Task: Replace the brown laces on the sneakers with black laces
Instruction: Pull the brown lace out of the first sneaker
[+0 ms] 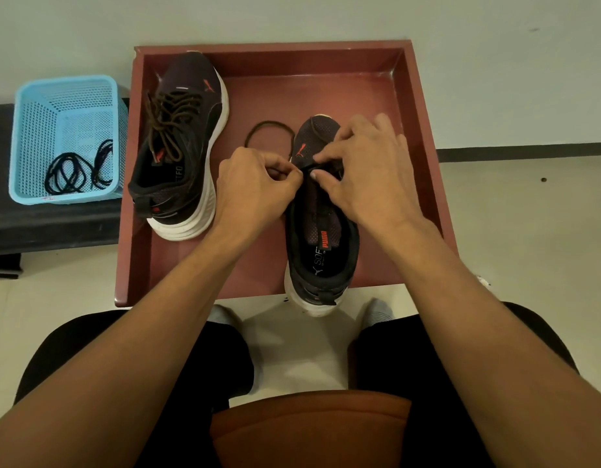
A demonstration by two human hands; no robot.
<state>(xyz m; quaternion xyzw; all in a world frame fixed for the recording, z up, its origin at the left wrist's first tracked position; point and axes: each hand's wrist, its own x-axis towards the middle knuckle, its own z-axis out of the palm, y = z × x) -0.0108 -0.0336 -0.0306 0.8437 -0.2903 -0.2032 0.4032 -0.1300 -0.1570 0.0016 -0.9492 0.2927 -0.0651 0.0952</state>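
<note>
Both hands meet over the near sneaker (321,244), almost touching. The left hand (255,187) is curled, thumb and forefinger pinched on the brown lace (258,128), whose loop lies on the red tray (417,96) just beyond its knuckles. The right hand (370,177) pinches the sneaker's upper at the eyelets, other fingers spread over the toe. The other sneaker (187,140), brown-laced, stands to the left; black laces (69,170) lie in a blue basket (32,106) on the bench (56,221)

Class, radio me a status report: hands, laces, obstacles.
Left hand pinching brown lace, right hand gripping near sneaker front eyelets. Lace nearly out, looped on tray. Black laces in basket; far sneaker brown-laced. Nothing blocking.
</note>
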